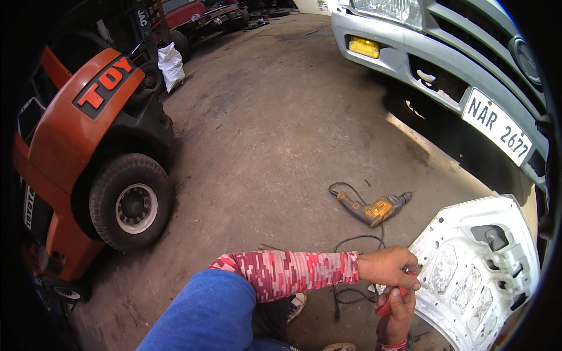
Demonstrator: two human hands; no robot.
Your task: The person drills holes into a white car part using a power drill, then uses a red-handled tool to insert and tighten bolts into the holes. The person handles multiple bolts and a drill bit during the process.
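Together, clamped on a red object [383, 308], with the left hand [386, 265] bent over its upper end and the right hand [399, 317] curled round its lower part. Held just beside the left edge of a white panel [462, 237], above the floor [252, 146]. Largely hidden by fingers [411, 283] and so hard to identify. Cannot tell about any contact with the panel. Cut off below the right wrist [391, 338] by the lower edge of view. Lost in shadow beneath the silver vehicle [404, 47].
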